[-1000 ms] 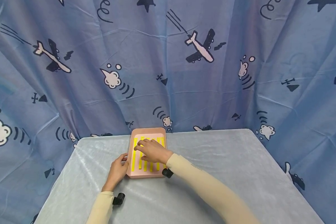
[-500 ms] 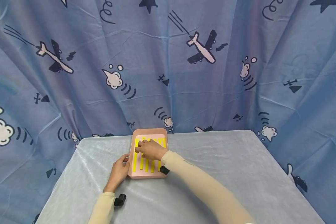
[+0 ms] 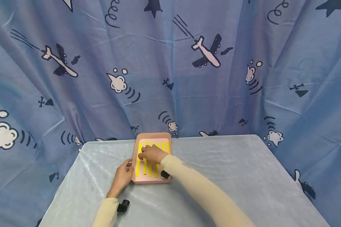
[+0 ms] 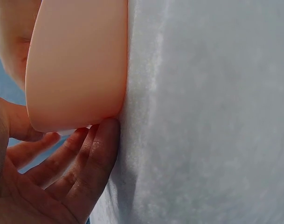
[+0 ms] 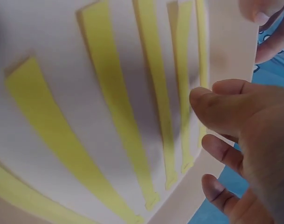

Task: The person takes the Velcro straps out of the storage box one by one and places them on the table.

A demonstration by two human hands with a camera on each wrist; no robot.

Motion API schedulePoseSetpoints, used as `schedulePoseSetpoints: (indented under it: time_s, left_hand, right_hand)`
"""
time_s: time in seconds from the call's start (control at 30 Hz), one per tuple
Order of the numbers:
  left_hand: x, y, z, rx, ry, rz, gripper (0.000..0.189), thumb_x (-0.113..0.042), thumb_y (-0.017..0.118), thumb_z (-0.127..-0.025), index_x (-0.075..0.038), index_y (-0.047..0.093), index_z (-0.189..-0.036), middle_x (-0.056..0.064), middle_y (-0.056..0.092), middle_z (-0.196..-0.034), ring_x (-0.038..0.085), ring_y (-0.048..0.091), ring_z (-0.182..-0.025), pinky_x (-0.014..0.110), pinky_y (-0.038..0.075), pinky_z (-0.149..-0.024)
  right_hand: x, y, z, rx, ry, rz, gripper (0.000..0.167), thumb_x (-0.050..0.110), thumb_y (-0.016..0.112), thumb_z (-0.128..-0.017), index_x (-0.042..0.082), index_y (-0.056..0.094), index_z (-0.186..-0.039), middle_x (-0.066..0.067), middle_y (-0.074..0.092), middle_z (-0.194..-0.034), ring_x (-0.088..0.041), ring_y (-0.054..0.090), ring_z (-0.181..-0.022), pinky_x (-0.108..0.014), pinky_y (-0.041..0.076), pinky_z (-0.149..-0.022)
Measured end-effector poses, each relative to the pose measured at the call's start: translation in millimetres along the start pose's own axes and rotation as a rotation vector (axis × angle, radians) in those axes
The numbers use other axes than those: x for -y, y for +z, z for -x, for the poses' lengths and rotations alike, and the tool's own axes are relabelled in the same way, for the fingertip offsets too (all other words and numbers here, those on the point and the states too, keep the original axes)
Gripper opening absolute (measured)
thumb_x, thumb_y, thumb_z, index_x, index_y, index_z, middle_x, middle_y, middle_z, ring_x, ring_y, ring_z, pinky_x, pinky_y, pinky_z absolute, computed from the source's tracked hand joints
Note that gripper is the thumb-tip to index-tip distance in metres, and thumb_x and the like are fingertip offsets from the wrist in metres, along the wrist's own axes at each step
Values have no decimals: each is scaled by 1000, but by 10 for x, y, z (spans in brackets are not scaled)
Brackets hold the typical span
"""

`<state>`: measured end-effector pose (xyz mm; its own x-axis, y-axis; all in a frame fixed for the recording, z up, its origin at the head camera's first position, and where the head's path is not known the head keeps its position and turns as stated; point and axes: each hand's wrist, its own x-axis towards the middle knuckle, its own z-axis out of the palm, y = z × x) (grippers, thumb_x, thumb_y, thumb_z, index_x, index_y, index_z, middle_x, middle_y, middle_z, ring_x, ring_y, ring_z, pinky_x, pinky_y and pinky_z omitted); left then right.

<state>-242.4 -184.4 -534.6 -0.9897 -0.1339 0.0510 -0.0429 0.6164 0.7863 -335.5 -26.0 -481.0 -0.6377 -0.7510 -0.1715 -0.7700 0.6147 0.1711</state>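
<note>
A shallow pink tray (image 3: 152, 182) lies near the far edge of the cloth, lined with a pale sheet (image 5: 72, 112). Several yellow strips (image 5: 121, 100) run lengthwise across that sheet, side by side. My left hand (image 3: 122, 176) rests at the tray's left wall; in the left wrist view its fairly straight fingers touch the outer side, with the thumb at the rim. Above the strips is my right hand (image 3: 152, 154), its fingers loosely bent. Its thumb tip (image 5: 202, 100) overlaps one strip in the right wrist view, and no strip shows between thumb and fingers.
A grey plush cloth (image 3: 216, 167) covers the table. Behind it hangs a blue curtain (image 3: 147, 94) printed with planes and clouds. Each wrist carries a small black camera, such as the left one (image 3: 123, 206).
My right wrist has shifted a little left over the tray, its fingers staying above the left strips. The left hand keeps its place at the wall. The head view has tilted slightly.
</note>
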Motion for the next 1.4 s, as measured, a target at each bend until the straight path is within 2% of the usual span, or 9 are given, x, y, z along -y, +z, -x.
schedulePoseSetpoints:
  time_s: [0.3,0.53,0.83,1.1,1.2,1.4]
  left_hand:
    - [33,17,-22,-16,11,-5,40,-9,53,-97,-4,56,-137,21,66,-118,32,69,-103,41,56,-79]
    - [-5,8,-79,-17,26,4,39,-10,53,-98,-4,56,-137,21,67,-118,32,69,-103,42,56,-81]
    - [18,8,-53,4,-1,17,39,-10,53,-98,-4,56,-137,21,66,-118,30,69,-100,38,56,-77]
    - [12,-7,-45,8,0,14,40,-10,53,-97,-5,56,-137,21,67,-117,29,70,-100,37,56,-75]
    - [10,-13,-37,1,-3,3,40,-9,53,-97,-4,56,-137,21,67,-117,30,69,-100,39,56,-77]
    - [11,6,-47,0,-9,0,40,-9,53,-98,-5,55,-138,21,66,-119,33,69,-103,44,56,-82]
  right_hand:
    - [15,43,-91,34,38,-56,22,14,62,-95,33,65,-106,7,58,-110,-13,49,-99,-32,42,-88]
    - [-32,84,-149,63,81,-60,25,15,57,-98,35,64,-111,6,58,-112,-14,49,-101,-37,46,-96]
    - [8,126,-173,51,35,-32,20,14,57,-98,33,63,-99,6,57,-106,-14,50,-98,-35,44,-88]
    - [18,128,-185,42,46,-13,20,14,58,-97,33,64,-101,7,58,-109,-13,50,-100,-35,44,-89]
    - [17,151,-197,26,25,-14,21,14,57,-98,34,65,-101,8,58,-108,-13,50,-101,-35,44,-93]
    - [16,170,-187,5,-10,7,23,15,59,-97,35,67,-106,7,58,-108,-13,51,-104,-42,43,-108]
